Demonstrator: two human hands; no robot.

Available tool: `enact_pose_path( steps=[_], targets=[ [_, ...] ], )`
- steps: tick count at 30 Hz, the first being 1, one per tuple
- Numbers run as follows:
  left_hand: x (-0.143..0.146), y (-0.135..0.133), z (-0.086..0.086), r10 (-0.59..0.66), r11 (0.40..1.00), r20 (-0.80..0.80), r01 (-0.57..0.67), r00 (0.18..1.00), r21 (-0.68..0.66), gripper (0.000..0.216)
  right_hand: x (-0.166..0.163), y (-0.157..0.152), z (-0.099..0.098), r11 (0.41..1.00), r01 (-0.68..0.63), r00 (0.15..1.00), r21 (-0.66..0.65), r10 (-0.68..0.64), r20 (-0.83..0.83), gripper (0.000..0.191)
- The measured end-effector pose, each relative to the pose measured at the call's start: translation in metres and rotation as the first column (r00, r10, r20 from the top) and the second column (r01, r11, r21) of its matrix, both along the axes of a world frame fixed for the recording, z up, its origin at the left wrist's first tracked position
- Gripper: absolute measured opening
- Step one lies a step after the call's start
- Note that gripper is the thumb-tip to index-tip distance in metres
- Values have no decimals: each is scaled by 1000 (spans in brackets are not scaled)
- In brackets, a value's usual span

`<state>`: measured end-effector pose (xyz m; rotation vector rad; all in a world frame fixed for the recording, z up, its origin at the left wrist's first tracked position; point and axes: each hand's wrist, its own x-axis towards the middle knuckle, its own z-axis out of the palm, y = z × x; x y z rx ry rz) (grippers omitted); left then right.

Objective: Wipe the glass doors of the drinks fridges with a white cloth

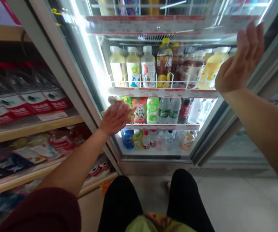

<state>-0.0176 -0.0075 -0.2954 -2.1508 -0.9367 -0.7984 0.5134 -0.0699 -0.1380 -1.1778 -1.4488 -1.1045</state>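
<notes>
A glass fridge door (151, 158) stands in front of me, with lit shelves of drinks behind it. Low on its left side, my left hand (116, 118) presses a pale crumpled cloth (114, 100) to the glass. The cloth shows around the fingers, though blur hides its exact shape. My right hand (242, 61) is raised near the door's upper right side, fingers stretched upward and nothing in it. Whether its palm touches the glass I cannot tell. Nearest to it behind the glass is a white-capped yellow drink bottle (213, 66).
Left of the fridge, a shelf rack (32, 130) holds red-labelled water bottles (32, 96) and packaged goods. The door's metal frame (228, 125) runs along the right, beside another glass-fronted fridge (245, 145). My knees (183, 190) are bent above the tiled floor (233, 196).
</notes>
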Motion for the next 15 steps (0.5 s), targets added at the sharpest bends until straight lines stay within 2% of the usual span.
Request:
enact_pose_path(
  steps=[2, 5, 8, 11, 15],
  targets=[
    [-5, 0, -12, -13, 1000, -23, 13, 1000, -13, 51, -6, -4, 0, 1000, -17, 999, -13, 16, -38, 71],
    [-8, 0, -30, 15, 1000, 54, -16, 998, 20, 64, -15, -8, 0, 1000, -25, 997, -10, 24, -78, 70],
    [-5, 2, -45, -87, 996, -68, 85, 994, -25, 52, -21, -10, -1, 1000, -18, 997, -8, 18, -79, 69],
    [5, 4, -52, -147, 989, -133, 141, 980, -51, 42, -27, -12, -1, 1000, -14, 995, -16, 12, -99, 67],
    [31, 3, -53, -99, 995, -27, 100, 995, 4, 61, -36, -19, -1, 999, 48, 996, -13, -49, -80, 65]
  ],
)
